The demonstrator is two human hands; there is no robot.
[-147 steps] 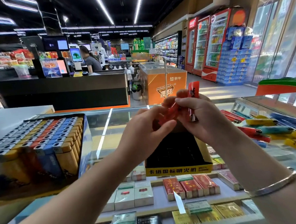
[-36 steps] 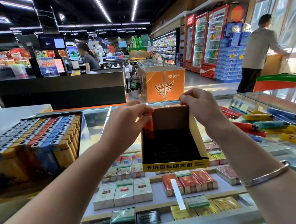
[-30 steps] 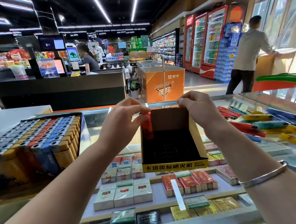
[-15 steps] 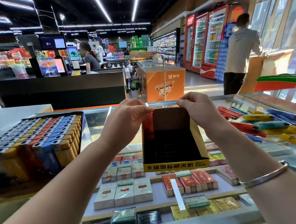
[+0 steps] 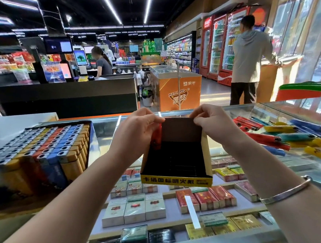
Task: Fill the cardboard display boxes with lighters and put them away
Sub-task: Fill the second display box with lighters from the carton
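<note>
Hands at frame centre | your left hand point(image 5: 137, 129) pinches a red lighter point(image 5: 156, 137) at the display box point(image 5: 177, 181) back left corner, lighter mostly hidden by fingers | right hand point(image 5: 212, 122) pinches the back flap's top edge | box slots too dark to read | full box point(image 5: 42, 148) left, loose lighters point(image 5: 282, 133) right, partly cut off

My glass counter point(image 5: 107, 129) fills the lower frame. A full box of lighters point(image 5: 38, 154) sits at left, my empty display box point(image 5: 177, 158) at centre, loose lighters point(image 5: 282, 137) at right.
</note>
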